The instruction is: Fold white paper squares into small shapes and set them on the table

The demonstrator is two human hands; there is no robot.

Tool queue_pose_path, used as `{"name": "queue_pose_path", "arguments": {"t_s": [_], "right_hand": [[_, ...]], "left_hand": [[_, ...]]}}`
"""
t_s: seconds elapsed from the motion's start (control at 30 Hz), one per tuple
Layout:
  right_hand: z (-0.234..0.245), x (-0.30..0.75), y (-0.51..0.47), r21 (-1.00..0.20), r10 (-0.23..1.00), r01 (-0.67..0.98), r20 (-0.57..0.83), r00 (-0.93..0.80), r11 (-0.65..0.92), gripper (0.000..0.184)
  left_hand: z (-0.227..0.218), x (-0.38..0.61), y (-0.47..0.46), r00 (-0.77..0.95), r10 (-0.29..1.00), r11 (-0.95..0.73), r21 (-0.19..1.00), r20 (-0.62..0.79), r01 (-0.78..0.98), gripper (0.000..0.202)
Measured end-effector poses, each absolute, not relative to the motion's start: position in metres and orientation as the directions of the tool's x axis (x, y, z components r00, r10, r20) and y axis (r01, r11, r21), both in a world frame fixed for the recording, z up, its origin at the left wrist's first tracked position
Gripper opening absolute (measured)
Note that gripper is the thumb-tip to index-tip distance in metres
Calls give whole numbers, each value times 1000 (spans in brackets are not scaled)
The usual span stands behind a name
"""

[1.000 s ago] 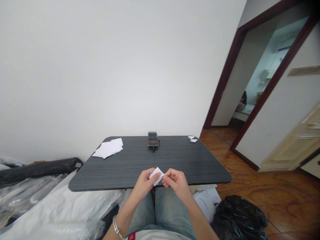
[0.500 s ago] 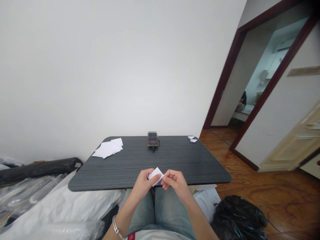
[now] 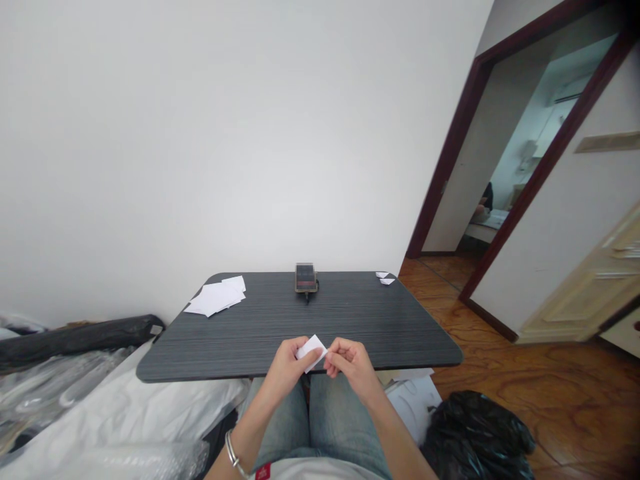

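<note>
A small folded piece of white paper [image 3: 313, 346] is held over the table's near edge. My left hand [image 3: 290, 363] grips it, thumb on top and fingers beneath. My right hand [image 3: 349, 363] pinches the paper's right corner between thumb and fingertip, the other fingers curled. On the dark wood-grain table [image 3: 345, 313], a loose pile of white paper sheets [image 3: 217, 297] lies at the far left. Two small folded white papers [image 3: 387, 281] rest near the far right corner.
At the table's back stands a phone-like device [image 3: 306, 278] with a cable, against the white wall. Plastic-wrapped bundles [image 3: 75, 373] lie to the left. A black plastic bag [image 3: 475, 433] and a white paper bag [image 3: 415, 403] sit on the right. Beyond is a doorway [image 3: 505, 153].
Hardly anything differs. My right hand's fingers have shifted very slightly at the paper's corner; my left hand and the paper stay in place.
</note>
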State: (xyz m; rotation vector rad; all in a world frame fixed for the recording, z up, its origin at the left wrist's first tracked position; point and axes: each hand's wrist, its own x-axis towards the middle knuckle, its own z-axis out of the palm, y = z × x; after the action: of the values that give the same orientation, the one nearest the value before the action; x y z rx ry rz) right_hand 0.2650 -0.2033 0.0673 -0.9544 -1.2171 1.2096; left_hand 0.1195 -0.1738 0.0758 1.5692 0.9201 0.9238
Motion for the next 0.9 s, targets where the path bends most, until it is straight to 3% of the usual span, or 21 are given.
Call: {"name": "queue_pose_path", "arguments": {"t_s": [0.23, 0.53, 0.9], "right_hand": [[63, 262, -203, -954, 995, -298, 69, -74, 44, 16], [63, 267, -201, -981, 975, -140, 156, -159, 134, 21], [55, 267, -196, -974, 981, -157, 178, -71, 165, 25]], "left_hand": [[80, 121, -177, 397, 908, -208, 966, 131, 156, 31], [82, 118, -174, 391, 907, -258, 940, 157, 222, 31], [86, 116, -176, 424, 903, 82, 997, -67, -16, 32]]}}
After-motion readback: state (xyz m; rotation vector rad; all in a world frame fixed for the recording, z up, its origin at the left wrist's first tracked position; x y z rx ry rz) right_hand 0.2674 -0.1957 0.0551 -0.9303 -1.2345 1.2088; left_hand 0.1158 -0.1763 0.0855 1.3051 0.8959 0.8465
